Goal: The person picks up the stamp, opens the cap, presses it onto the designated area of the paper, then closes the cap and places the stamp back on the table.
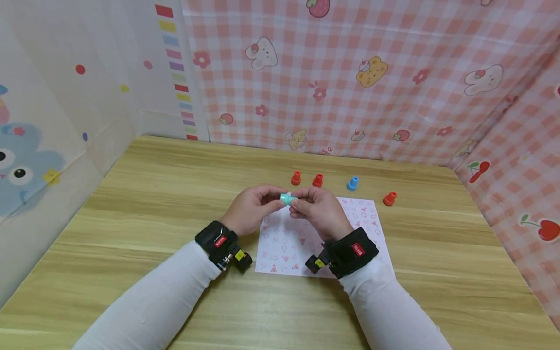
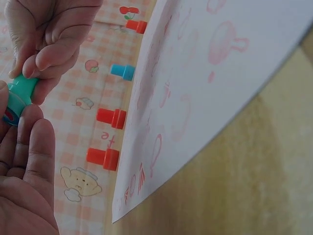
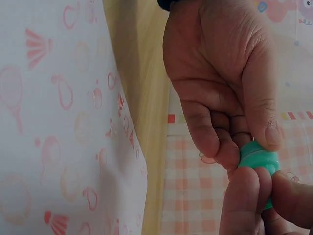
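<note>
A small green stamp [image 1: 286, 199] is held sideways between both hands, above the far edge of a white sheet of paper [image 1: 280, 260]. My left hand [image 1: 250, 210] pinches its wide end between thumb and fingers. From the other side, my right hand [image 1: 323, 212] grips the narrower end. A reddish face inside a dark blue rim shows at the wide end of the green stamp [image 2: 23, 93] in the left wrist view. In the right wrist view, fingertips of both hands cover much of the stamp [image 3: 259, 159]. Faint pink and red shuttlecock and racket prints cover the paper.
Behind the paper stand two red stamps, one on the left [image 1: 296, 178] and one beside it [image 1: 317, 180], then a blue stamp [image 1: 352, 183]. Another red stamp [image 1: 390, 199] is farther right. The wooden table [image 1: 175, 194] meets patterned cloth [image 1: 315, 116] at its back.
</note>
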The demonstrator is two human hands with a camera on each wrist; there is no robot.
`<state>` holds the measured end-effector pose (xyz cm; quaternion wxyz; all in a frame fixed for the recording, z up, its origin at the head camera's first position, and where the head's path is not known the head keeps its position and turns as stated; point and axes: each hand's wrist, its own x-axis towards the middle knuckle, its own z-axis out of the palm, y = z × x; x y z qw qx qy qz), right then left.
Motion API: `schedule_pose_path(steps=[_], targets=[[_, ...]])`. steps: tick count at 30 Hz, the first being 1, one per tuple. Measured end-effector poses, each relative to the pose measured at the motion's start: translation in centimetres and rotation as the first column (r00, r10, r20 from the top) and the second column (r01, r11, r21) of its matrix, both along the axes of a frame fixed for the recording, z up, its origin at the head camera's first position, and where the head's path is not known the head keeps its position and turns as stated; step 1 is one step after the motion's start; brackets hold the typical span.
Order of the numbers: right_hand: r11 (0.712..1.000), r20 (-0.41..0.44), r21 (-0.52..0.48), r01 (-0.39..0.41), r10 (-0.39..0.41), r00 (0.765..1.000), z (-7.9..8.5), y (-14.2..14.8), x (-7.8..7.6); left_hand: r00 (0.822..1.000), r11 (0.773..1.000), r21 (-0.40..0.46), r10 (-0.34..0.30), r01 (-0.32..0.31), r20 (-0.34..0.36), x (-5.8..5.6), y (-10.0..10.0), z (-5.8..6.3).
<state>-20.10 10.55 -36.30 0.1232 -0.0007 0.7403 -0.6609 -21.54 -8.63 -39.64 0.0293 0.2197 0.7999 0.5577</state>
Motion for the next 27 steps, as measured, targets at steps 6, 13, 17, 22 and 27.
schedule_pose_path(steps=[6,13,17,22,27], targets=[[0.991,-0.038,0.13,0.016,-0.011,0.999,0.2,0.5,0.0,0.999,0.998,0.027,-0.049,0.049,0.007,0.1,0.3,-0.1],[0.954,-0.047,0.297,0.029,-0.015,0.999,1.0,2.5,0.0,1.0,0.999,-0.045,-0.015,0.014,-0.025,0.3,0.2,0.5],[0.918,-0.082,0.395,0.039,-0.007,0.997,1.4,4.4,0.0,0.998,0.987,-0.161,0.009,-0.018,-0.059,0.3,-0.2,0.9],[0.871,-0.079,0.488,0.058,-0.022,0.997,1.8,7.5,0.0,0.995,0.947,-0.316,0.031,-0.06,-0.098,0.2,-0.8,1.4],[0.81,-0.118,0.581,0.08,-0.014,0.993,2.0,11.1,-0.1,0.993,0.887,-0.451,0.051,-0.096,-0.111,-0.3,-1.7,1.6]])
